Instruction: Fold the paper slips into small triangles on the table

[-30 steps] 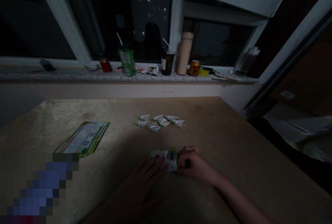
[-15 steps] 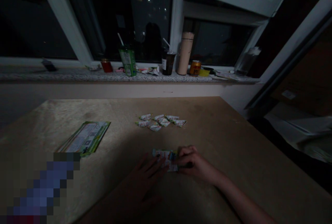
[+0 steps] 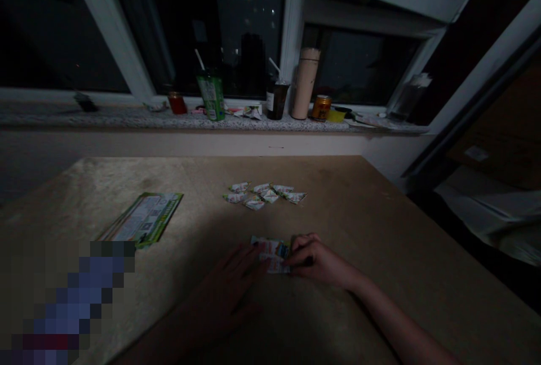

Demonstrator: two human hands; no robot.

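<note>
A small, colourful printed packet [image 3: 274, 255] lies flat on the table in front of me. My left hand [image 3: 230, 280] rests at its left edge, palm down with fingers stretched out, and its fingertips meet or overlap that edge. On the opposite side my right hand [image 3: 315, 259] is closed, with thumb and fingers pinching the packet's right edge. Farther back lie several small folded wrappers [image 3: 269, 195], white and green and roughly triangular, in a loose group. To the left is a stack of green and white printed sheets or packets [image 3: 154, 218]; I cannot tell which.
A blurred-out blue shape [image 3: 80, 292] covers the lower left. Along the stone windowsill [image 3: 249, 123] stand a green cup with a straw [image 3: 211, 94], a dark drink cup [image 3: 276, 100], a pale pink flask [image 3: 306, 84], an orange can [image 3: 322, 107] and a red jar [image 3: 177, 103].
My left hand has drawn back slightly to the left, uncovering more of the packet. My right hand keeps its pinch on the right edge. The whole view has shifted a little.
</note>
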